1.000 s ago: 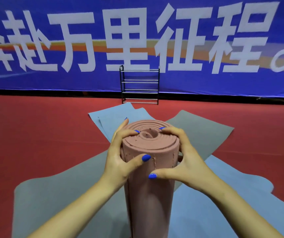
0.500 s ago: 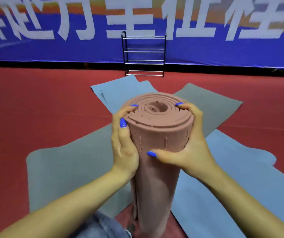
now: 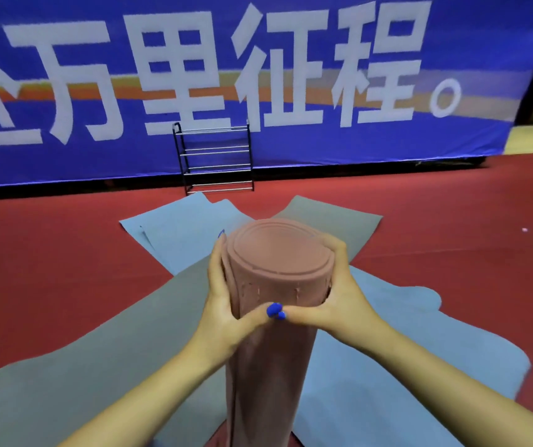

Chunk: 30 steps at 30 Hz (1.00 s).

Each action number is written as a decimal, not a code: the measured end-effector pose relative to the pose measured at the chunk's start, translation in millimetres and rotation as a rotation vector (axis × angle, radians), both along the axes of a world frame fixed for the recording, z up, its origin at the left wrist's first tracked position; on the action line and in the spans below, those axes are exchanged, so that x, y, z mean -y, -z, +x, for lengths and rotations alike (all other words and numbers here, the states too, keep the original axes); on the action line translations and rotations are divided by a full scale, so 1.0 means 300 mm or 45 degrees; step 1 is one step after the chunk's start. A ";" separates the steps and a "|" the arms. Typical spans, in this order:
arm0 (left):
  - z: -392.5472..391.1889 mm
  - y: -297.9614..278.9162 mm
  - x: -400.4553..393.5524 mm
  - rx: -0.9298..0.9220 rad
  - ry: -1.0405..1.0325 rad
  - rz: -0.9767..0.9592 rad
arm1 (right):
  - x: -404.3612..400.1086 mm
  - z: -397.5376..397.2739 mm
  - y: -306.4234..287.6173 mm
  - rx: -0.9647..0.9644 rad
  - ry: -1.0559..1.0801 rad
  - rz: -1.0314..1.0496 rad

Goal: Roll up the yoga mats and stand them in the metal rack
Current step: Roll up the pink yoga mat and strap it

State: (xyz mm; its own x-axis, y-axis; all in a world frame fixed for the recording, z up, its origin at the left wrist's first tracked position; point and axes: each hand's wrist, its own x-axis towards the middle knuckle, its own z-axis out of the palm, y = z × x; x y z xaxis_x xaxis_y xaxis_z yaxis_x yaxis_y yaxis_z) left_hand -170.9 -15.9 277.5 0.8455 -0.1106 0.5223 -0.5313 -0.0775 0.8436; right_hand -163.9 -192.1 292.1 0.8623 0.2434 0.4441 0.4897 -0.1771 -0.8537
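A flat grey foam yoga mat [image 3: 74,359] lay spread on the red sports floor [image 3: 33,253] at the left, running diagonally up toward the right beneath the other mats. Just above it, a light blue yoga mat [image 3: 181,233] lay flat with its far corner near the foot of the black metal rack with silver rungs [image 3: 215,158], which stood against the blue banner with large white characters [image 3: 291,75]. The left hand [image 3: 223,304] curled round the left side of the upright, rolled dusty-pink foam yoga mat [image 3: 275,366], fingers wrapped behind the roll and the thumb pressed across its front. The roll stood on end in the middle of the view, over the crossed mats and well short of the rack, its spiral top turned toward the camera. The right hand [image 3: 339,291] gripped the roll's right side in the same way, its blue-nailed thumb meeting the left thumb at the front. To the right, the blue mat's other end stretched out flat across the floor.
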 end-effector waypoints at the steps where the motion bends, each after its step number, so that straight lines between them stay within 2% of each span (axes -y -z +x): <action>1: 0.000 0.006 0.008 -0.050 0.055 0.090 | 0.026 -0.013 0.003 -0.016 0.027 0.023; 4: 0.019 0.032 0.048 -0.201 0.213 0.323 | 0.119 -0.035 0.021 -0.072 0.111 0.061; 6: 0.059 0.053 0.087 -0.253 0.196 0.419 | 0.187 -0.044 0.037 -0.116 0.196 0.089; 11: 0.126 0.084 0.272 -0.302 0.297 0.401 | 0.310 -0.043 0.088 -0.104 0.430 0.215; 14: 0.167 0.107 0.365 -0.269 0.275 0.384 | 0.365 -0.011 0.111 -0.157 0.445 0.307; 20: 0.203 0.112 0.506 -0.258 0.210 0.491 | 0.558 -0.019 0.156 -0.293 0.400 0.322; 25: 0.198 0.134 0.598 -0.253 0.214 0.560 | 0.737 -0.171 0.475 -0.501 1.051 0.446; 30: 0.157 0.162 0.656 -0.215 0.257 0.681 | 0.859 -0.532 0.942 -0.950 1.576 0.080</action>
State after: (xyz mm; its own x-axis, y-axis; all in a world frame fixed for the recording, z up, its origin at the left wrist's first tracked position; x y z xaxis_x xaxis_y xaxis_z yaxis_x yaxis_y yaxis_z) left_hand -123.9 -212.6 228.8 0.8472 -0.4881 0.2098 -0.4413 -0.4265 0.7895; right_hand -323.5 -449.6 9.4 0.5322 -0.8194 -0.2132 -0.5015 -0.1021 -0.8591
